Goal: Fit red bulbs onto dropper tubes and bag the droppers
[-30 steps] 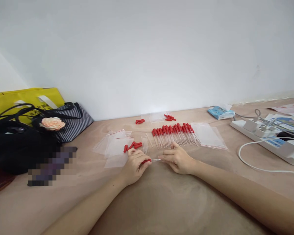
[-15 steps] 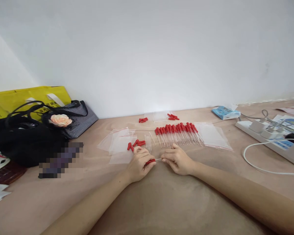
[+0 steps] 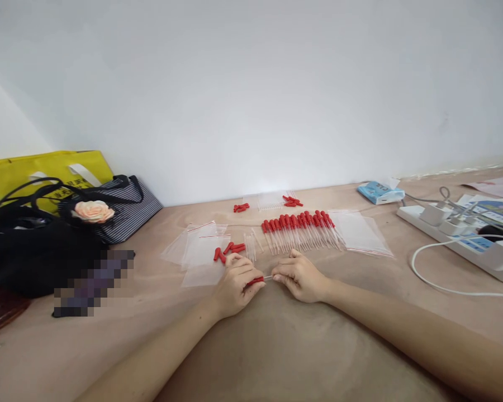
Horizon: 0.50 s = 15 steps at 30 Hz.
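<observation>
My left hand (image 3: 237, 283) pinches a red rubber dropper bulb (image 3: 255, 280), its end showing between thumb and fingers. From the right, my right hand (image 3: 299, 277) grips a thin clear glass tube (image 3: 269, 277) whose end meets the bulb; how deep it sits inside I cannot tell. Behind the left hand lie several loose red bulbs (image 3: 235, 248) on clear zip bags (image 3: 201, 251). A few loose glass tubes (image 3: 250, 244) lie just beyond the hands. Past my right hand, a row of droppers with red bulbs (image 3: 297, 229) lies side by side, tips towards me.
More zip bags (image 3: 362, 234) lie right of the row. Further red bulbs (image 3: 292, 201) and tubes sit near the wall. A striped bag (image 3: 138, 204) and a black bag (image 3: 46, 251) stand left. A tissue pack (image 3: 380, 192) and a power strip (image 3: 478, 245) with cables lie right.
The view has shifted slightly, so things sit a little further left. The hands keep their hold, and the gap between bulb and right fingers looks slightly shorter.
</observation>
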Each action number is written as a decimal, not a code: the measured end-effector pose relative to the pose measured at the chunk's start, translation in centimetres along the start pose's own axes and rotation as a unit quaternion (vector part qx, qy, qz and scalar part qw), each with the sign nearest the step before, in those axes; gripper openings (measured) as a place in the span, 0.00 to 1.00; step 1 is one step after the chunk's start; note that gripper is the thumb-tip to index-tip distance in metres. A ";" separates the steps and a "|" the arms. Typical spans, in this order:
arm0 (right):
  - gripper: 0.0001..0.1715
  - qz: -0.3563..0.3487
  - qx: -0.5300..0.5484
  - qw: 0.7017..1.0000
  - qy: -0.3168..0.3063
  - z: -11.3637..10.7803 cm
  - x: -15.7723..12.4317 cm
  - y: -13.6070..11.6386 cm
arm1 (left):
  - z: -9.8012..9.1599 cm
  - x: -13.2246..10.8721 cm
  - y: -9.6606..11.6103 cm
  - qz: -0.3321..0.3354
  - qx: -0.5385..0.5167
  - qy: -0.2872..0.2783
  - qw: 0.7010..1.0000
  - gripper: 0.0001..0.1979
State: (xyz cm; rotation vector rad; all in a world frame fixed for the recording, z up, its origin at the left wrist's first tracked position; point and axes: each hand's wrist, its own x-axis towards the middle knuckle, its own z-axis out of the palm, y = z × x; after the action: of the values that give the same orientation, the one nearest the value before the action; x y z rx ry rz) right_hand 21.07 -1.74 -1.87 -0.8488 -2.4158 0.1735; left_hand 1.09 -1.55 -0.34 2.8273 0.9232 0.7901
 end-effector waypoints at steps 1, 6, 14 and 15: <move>0.12 0.001 0.001 1.000 -0.003 0.0 0.0 0.0 | 0.0 0.0 0.0 -0.001 0.000 -0.001 1.000 0.08; 0.13 -0.006 0.018 1.000 -0.013 0.1 0.0 0.0 | 0.0 -0.1 -0.1 -0.013 0.001 0.005 1.000 0.07; 0.09 0.001 -0.085 0.996 -0.027 -1.2 0.3 -1.0 | -0.1 -0.4 -0.4 -0.056 0.014 0.031 0.998 0.06; 0.09 0.006 -0.094 0.995 -0.034 -1.4 0.2 -1.1 | -0.3 -0.5 -0.5 -0.069 0.022 0.032 0.997 0.07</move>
State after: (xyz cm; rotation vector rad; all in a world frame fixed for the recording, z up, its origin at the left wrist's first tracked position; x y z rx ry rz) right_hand 21.12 -2.54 -0.27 -0.9533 -2.5201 -0.0211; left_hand 0.31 -1.44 -0.48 2.7523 1.1465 0.8577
